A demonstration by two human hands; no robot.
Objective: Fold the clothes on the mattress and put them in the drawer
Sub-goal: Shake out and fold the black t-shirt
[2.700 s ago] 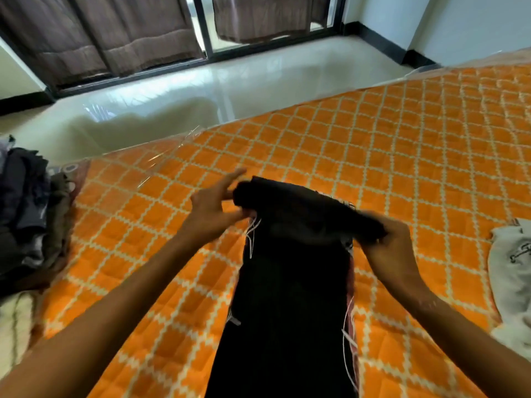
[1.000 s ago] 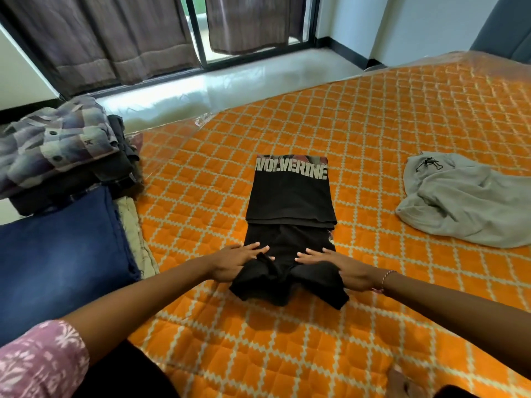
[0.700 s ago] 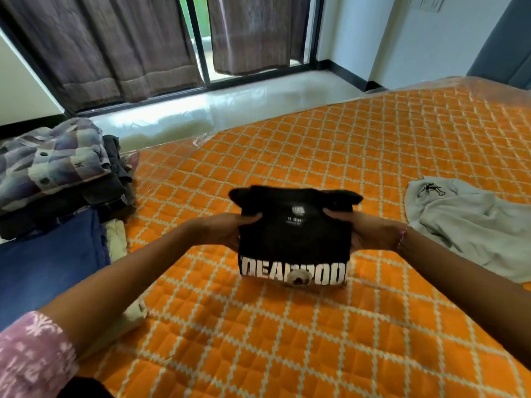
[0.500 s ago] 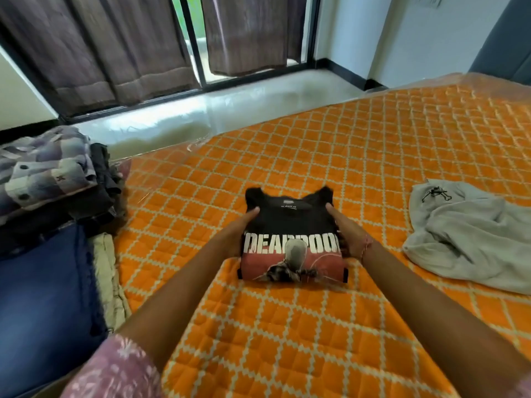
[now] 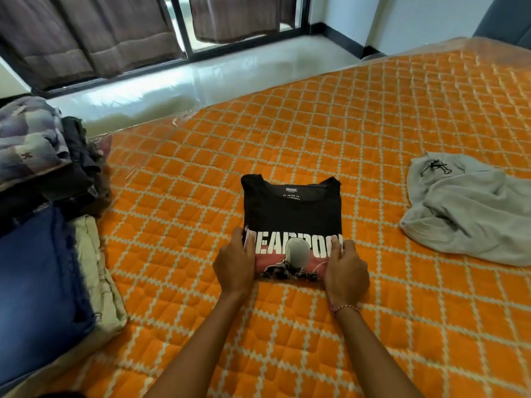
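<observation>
A black printed T-shirt (image 5: pixel 291 222) lies folded into a neat rectangle at the centre of the frame on the orange quilted mattress (image 5: pixel 373 116). The left hand (image 5: pixel 234 261) and the right hand (image 5: pixel 346 270) each grip a near corner of it, thumbs on top and fingers tucked under the edge. So this piece looks finished bar the carrying. At the left edge of the frame a pile of folded clothes (image 5: pixel 43 196) already stands, a plaid shirt on top and blue denim nearer the viewer. At the right, a grey garment (image 5: pixel 471 211) lies crumpled and still wants folding. No drawer is in view, so I judge nothing is put away yet. There is plenty of bare mattress around the shirt on every side, and its far edge meets the pale floor (image 5: pixel 201 84) by the curtains (image 5: pixel 94 33).
</observation>
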